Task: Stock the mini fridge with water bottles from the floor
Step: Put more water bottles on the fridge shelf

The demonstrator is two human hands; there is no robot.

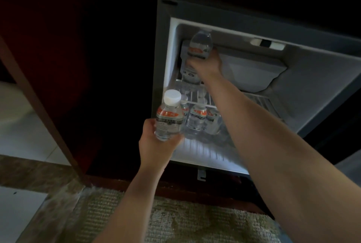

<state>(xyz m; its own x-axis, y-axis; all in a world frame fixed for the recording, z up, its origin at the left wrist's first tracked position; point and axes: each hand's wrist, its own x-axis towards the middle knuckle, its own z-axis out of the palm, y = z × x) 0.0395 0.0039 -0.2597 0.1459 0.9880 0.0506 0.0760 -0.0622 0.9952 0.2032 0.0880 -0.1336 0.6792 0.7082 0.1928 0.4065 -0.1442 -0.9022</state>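
Observation:
The mini fridge [304, 94] stands open inside a dark cabinet. My right hand [207, 64] reaches into its upper left part, gripping a clear water bottle [201, 44] with an orange label, held upright above the wire shelf [197, 98]. In front of the fridge opening, my left hand [156, 145] grips a second water bottle [169, 115] with a white cap, tilted slightly. Several bottles [197, 119] stand on the fridge floor under the shelf. Another bottle [190, 75] sits on the shelf below my right hand.
A freezer box [252, 74] fills the fridge's upper right. A dark wooden cabinet door [45, 78] hangs open at the left. A woven rug [175, 219] lies under my arms, with pale floor tiles [17, 213] at the left.

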